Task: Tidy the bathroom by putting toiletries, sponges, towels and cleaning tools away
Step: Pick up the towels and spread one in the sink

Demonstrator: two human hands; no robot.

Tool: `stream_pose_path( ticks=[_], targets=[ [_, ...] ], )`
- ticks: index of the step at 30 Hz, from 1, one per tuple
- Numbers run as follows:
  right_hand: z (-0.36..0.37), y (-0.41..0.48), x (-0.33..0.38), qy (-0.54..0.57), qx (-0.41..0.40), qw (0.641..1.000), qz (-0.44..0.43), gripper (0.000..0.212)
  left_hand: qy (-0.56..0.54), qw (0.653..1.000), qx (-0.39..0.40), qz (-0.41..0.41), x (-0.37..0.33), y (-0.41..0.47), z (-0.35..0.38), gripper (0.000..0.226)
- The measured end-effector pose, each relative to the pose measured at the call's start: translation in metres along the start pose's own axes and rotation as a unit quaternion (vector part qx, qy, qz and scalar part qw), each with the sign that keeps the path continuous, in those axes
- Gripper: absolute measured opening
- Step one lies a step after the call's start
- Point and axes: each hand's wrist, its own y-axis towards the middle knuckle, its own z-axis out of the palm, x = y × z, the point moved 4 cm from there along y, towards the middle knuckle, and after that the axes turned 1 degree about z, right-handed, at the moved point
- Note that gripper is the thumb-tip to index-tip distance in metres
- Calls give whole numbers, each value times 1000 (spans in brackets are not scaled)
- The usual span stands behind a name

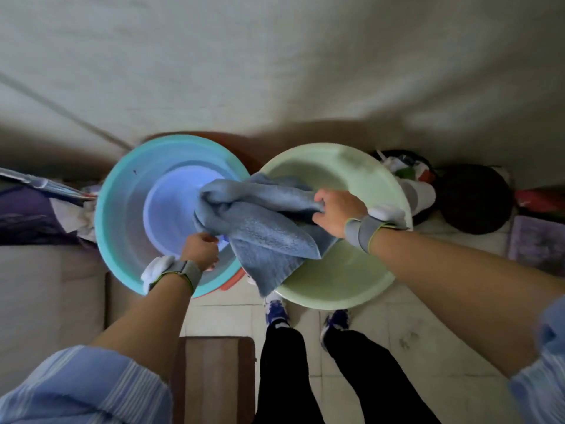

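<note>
Hanging between both hands, the blue towel (263, 221) spans the gap where two plastic basins meet: the turquoise basin (122, 209) on the left and the pale green basin (342, 283) on the right, both standing at the foot of a plain wall (275, 62). The right hand (334, 211) is closed over a bunched end of the cloth above the green basin, fingers curled well in. The left hand (200, 250) sits over the near side of the turquoise basin, fingers curled close to the towel's lower edge; whether it truly pinches the fabric or only touches it cannot be told from this angle. One corner of the towel droops over the green basin's near rim toward the tiled floor (412, 332). It is terry cloth, so soft and limp, with no stiffness to help: it will sag wherever it is not supported and fold on itself, as the twisted roll near the middle shows. If damp, which I cannot judge here, it would be noticeably heavier and cling to itself. It is neither fragile nor slippery; the looped pile gives plenty of purchase. The best hold is probably at two corners of one edge, spread apart, so the cloth hangs flat and can be folded or hung cleanly. A bunched grip like the right hand's carries it well enough but leaves loose ends trailing, liable to drag along a basin rim.
</note>
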Motion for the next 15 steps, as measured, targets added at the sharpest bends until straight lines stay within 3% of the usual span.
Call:
stream_pose_path(
  ticks=[4,7,11,15],
  targets=[
    [38,48,34,6,-50,998,-40,61,18,1000,-6,21,9,51,6,21],
    [51,63,41,-14,-76,996,-45,69,127,985,15,119,-6,61,22,31],
    [82,81,41,-3,-59,998,-3,39,269,947,58,166,-10,88,43,36],
    [94,77,35,57,-50,996,37,25,252,953,44,161,-6,93,47,34]
  ],
)
